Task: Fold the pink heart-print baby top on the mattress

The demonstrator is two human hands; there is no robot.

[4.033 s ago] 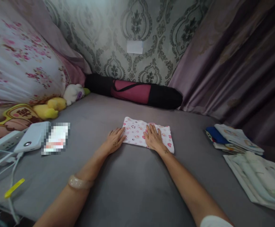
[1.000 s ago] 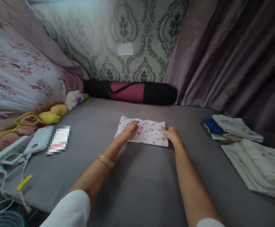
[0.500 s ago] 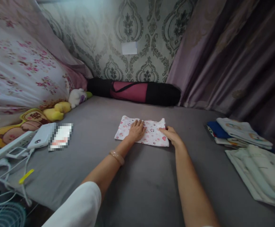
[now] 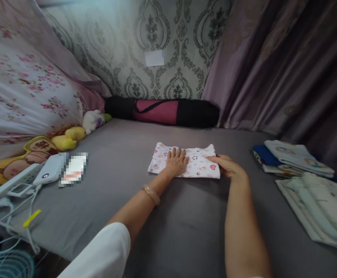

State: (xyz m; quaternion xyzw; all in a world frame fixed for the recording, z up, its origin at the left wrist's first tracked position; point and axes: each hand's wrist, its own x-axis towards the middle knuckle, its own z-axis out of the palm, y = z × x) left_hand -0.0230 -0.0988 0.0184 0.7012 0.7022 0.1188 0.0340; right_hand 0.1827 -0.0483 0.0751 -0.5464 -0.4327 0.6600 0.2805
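Note:
A small white cloth with pink prints [image 4: 198,164] lies folded on the grey bed sheet [image 4: 171,224] in front of me. My left hand [image 4: 176,162] rests flat on its left half, fingers spread. My right hand [image 4: 227,166] is at the cloth's right edge, with fingers pinching that edge. A pale bangle circles my left wrist.
Folded cloths [image 4: 294,158] and a larger pale folded sheet [image 4: 321,204] lie at the right. A black and pink roll bag [image 4: 162,111] lies along the wall. Left: a floral pillow [image 4: 23,92], plush toys [image 4: 66,138], a power bank [image 4: 48,173], a power strip and cables.
Four seconds ago both hands lay flat on the cloth. Since then my right hand moved to the cloth's right edge and took hold of it; my left hand stays pressed on the left half.

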